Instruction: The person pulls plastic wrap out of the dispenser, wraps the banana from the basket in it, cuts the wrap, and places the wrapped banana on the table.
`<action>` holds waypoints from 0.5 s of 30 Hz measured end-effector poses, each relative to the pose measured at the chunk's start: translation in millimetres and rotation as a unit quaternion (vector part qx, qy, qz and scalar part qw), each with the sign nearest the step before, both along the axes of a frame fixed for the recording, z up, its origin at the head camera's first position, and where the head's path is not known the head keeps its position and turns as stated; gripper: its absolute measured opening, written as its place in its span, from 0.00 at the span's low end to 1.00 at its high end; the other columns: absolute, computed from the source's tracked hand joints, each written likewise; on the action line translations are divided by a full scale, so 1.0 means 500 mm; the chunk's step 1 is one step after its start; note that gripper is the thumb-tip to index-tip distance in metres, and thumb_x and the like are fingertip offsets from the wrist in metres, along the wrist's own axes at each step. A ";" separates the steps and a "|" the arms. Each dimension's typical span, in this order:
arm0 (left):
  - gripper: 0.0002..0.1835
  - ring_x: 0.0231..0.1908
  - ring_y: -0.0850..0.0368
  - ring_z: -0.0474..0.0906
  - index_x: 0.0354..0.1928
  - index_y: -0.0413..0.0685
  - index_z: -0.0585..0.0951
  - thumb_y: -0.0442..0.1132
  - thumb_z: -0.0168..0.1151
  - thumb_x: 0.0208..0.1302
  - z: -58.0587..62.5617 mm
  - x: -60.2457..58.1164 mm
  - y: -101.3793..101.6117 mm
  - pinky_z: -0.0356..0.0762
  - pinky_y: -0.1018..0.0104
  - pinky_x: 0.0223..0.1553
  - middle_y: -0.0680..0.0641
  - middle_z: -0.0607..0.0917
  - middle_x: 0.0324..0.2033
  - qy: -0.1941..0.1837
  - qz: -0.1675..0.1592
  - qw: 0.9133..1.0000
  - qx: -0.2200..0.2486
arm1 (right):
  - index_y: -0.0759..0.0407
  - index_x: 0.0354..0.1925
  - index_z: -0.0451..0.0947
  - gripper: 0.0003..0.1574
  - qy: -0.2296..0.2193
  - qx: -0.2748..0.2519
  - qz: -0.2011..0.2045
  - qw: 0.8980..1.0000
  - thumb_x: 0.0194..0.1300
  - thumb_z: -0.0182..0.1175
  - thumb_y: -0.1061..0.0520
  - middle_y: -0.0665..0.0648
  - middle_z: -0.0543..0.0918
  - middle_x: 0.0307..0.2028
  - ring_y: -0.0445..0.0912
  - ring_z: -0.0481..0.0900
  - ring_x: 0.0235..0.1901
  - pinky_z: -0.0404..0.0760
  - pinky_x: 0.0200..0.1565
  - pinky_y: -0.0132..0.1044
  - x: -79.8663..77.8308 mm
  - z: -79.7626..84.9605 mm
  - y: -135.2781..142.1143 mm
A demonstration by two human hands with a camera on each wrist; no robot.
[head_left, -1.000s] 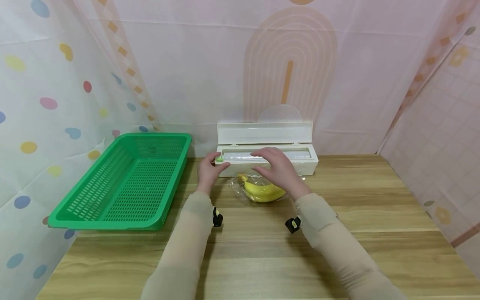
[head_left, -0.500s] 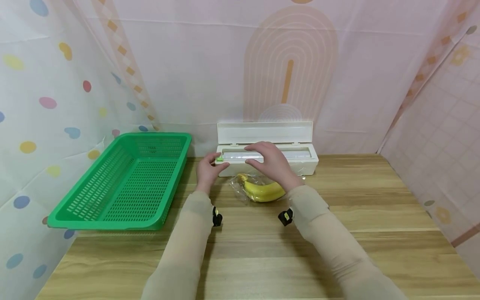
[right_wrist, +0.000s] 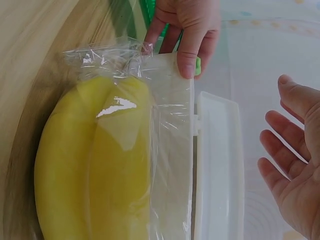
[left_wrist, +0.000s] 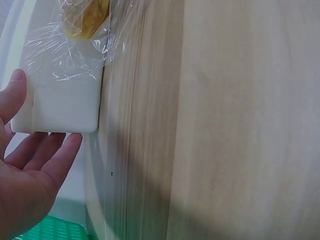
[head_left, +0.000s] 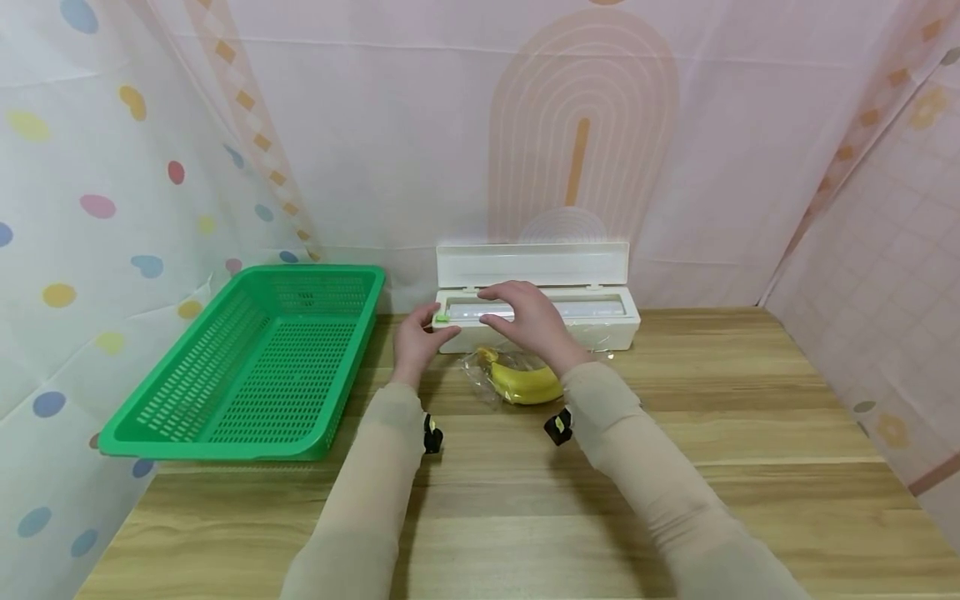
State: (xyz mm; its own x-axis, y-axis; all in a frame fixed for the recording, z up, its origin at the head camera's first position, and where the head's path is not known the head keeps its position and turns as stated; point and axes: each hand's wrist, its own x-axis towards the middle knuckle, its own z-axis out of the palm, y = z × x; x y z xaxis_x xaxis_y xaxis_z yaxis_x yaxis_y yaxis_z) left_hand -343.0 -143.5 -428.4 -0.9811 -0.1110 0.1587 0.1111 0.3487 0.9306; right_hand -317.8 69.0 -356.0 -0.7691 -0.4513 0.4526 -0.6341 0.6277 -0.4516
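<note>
A white cling film dispenser (head_left: 615, 333) lies lengthwise at the back of the table, its lid (head_left: 532, 267) raised and a clear roll inside. My left hand (head_left: 412, 346) holds its left end beside the green slider (head_left: 442, 317), thumb on top and fingers against the end wall, as the left wrist view shows. My right hand (head_left: 531, 321) hovers over the dispenser, thumb and fingers spread, holding nothing. In front of the dispenser lie yellow bananas (head_left: 521, 387) wrapped in clear film (right_wrist: 160, 150). My right forearm hides their right end.
A green plastic basket (head_left: 352, 358) with perforated walls stands left of my left arm. Patterned cloth (head_left: 360, 125) hangs directly behind the dispenser and along both sides of the wooden table (head_left: 480, 533).
My right hand has moved left and slightly back above the dispenser, fingers still spread. The left hand, the dispenser and the bananas stay in place.
</note>
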 end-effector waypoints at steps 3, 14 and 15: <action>0.32 0.50 0.45 0.78 0.63 0.35 0.75 0.35 0.74 0.57 0.000 0.000 0.000 0.78 0.63 0.47 0.37 0.81 0.56 0.007 -0.003 1.000 -0.001 | 0.57 0.58 0.79 0.23 -0.008 0.007 -0.002 1.000 0.67 0.66 0.52 0.54 0.82 0.56 0.50 0.76 0.58 0.68 0.65 0.43 -0.003 0.001 -0.005; 0.34 0.48 0.48 0.78 0.65 0.36 0.73 0.35 0.74 0.57 -0.002 0.005 -0.005 0.75 0.69 0.41 0.36 0.82 0.53 0.009 -0.006 1.000 -0.022 | 0.57 0.57 0.80 0.22 -0.012 0.019 0.001 1.000 0.67 0.66 0.52 0.54 0.82 0.56 0.50 0.75 0.59 0.67 0.65 0.42 -0.018 0.017 -0.035; 0.34 0.48 0.47 0.78 0.65 0.36 0.73 0.35 0.74 0.57 -0.001 0.005 -0.005 0.75 0.69 0.41 0.36 0.82 0.53 0.009 -0.007 1.000 -0.023 | 0.57 0.57 0.80 0.22 -0.013 0.020 0.000 1.000 0.67 0.66 0.52 0.54 0.82 0.56 0.50 0.75 0.59 0.68 0.65 0.41 -0.020 0.018 -0.038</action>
